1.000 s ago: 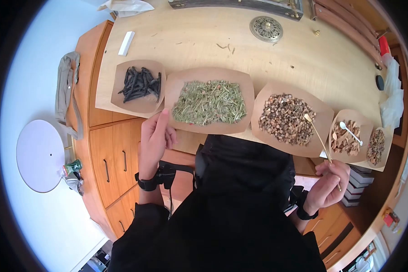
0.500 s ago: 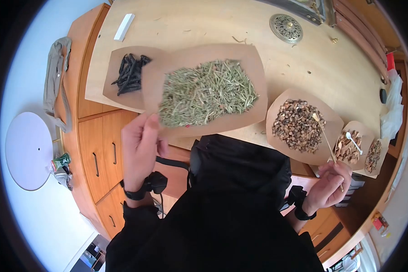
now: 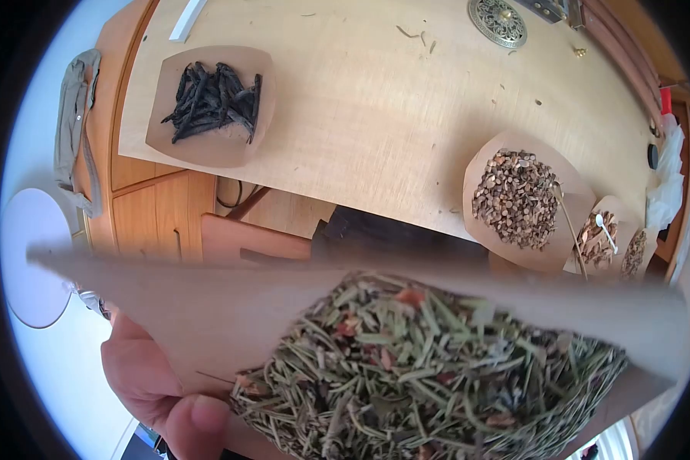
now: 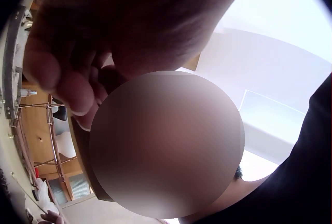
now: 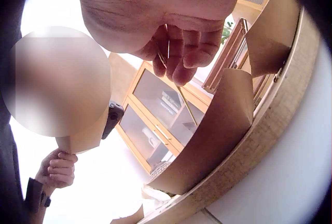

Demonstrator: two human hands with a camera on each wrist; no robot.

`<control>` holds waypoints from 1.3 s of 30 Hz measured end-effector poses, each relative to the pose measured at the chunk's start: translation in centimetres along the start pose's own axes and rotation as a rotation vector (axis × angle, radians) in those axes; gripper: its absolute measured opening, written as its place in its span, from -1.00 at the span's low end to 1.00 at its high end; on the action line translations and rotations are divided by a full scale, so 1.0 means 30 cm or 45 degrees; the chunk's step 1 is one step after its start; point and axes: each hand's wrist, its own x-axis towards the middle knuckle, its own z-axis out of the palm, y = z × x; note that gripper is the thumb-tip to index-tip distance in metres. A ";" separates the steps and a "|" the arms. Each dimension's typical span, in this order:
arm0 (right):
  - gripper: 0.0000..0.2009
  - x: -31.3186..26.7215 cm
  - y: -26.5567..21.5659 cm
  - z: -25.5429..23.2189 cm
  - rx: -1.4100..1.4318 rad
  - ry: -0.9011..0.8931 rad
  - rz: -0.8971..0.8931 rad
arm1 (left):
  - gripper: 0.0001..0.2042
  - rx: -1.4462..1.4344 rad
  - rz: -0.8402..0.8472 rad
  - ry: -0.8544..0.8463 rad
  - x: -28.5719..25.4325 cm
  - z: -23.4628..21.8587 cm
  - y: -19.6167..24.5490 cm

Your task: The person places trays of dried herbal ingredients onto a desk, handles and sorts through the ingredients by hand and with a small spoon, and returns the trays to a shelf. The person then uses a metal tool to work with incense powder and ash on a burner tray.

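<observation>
Close to the head camera, the left hand (image 3: pixel 161 383) pinches the left edge of a brown paper tray (image 3: pixel 230 307) heaped with dried green herb pieces (image 3: pixel 437 376). In the right wrist view the same tray (image 5: pixel 85 142) is up at the person's face, gripped by the left hand (image 5: pixel 58 171). The right hand (image 5: pixel 166 21) holds a thin golden spoon (image 5: pixel 188 107) by its handle. That spoon (image 3: pixel 571 222) reaches to a paper tray (image 3: pixel 479 222) of brown chopped pieces (image 3: pixel 517 199) on the table; the raised tray hides the right hand in the head view.
On the table (image 3: pixel 345 115) are a tray of black sticks (image 3: pixel 211 103) at left, a small tray of chips (image 3: pixel 594 241) with a white spoon (image 3: pixel 606 230) at right, another small tray (image 3: pixel 634 253) beyond, a white block (image 3: pixel 186 19) and an ornate round metal lid (image 3: pixel 498 21) behind.
The left hand has lifted the herb tray off the table and brought it up close to the face. The right hand's spoon stays by the brown pieces. The head view has shifted.
</observation>
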 end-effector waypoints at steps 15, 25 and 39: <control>-0.67 0.004 -0.014 0.003 0.007 0.048 0.057 | -0.65 0.212 -0.379 -0.074 -0.001 -0.097 -0.138; -0.66 0.003 -0.046 0.028 -0.066 0.134 0.091 | -0.63 0.217 -0.566 0.010 0.062 -0.068 -0.337; -0.76 -0.036 0.002 -0.011 0.012 0.142 0.130 | -0.55 0.144 -0.630 0.164 0.135 0.016 -0.358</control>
